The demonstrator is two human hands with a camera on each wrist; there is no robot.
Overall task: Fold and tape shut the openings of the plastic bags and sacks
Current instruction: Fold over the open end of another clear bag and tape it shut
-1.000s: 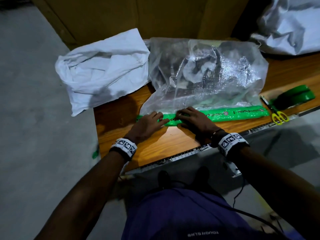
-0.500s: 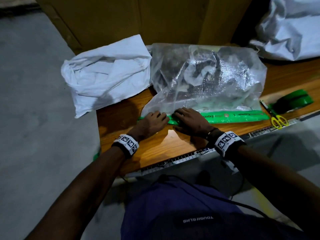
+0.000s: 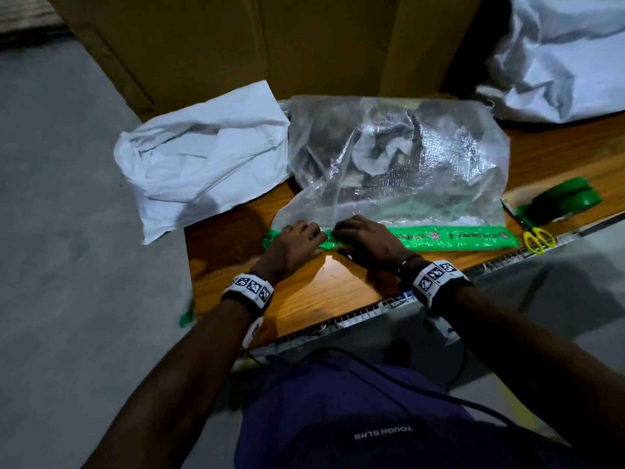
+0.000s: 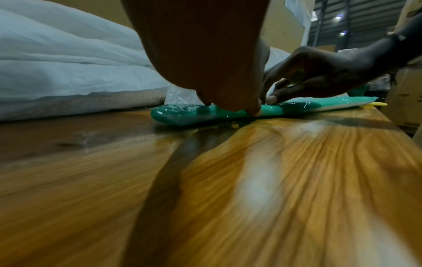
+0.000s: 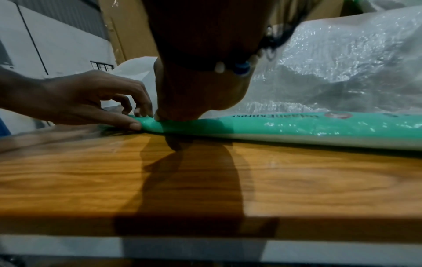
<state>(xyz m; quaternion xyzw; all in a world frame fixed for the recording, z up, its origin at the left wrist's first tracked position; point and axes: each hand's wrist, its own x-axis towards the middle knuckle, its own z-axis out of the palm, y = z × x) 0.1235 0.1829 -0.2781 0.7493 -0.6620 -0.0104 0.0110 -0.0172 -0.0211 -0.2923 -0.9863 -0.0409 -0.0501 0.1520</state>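
Observation:
A clear woven plastic sack [image 3: 399, 164] lies on the wooden table [image 3: 321, 292]. Its folded near edge is covered by a long strip of green printed tape [image 3: 456, 236]. Both hands sit side by side near the strip's left end. My left hand [image 3: 297, 236] has arched fingers on top of the taped fold and its thumb against the front edge, as the right wrist view shows [image 5: 91, 101]. My right hand [image 3: 362, 238] pinches the fold the same way just to the right [image 4: 308, 77]. The tape [image 4: 182, 115] bulges slightly at its left tip.
A crumpled white sack [image 3: 203, 164] hangs over the table's left back corner. A green tape roll [image 3: 561, 198] and yellow-handled scissors [image 3: 537, 236] lie at the right edge. Another white sack [image 3: 558, 55] sits back right, and a tall cardboard box [image 3: 270, 45] stands behind.
My right hand has crept a little left along the tape toward the left hand. Both hands' fingers arch more than before. The sack has not moved.

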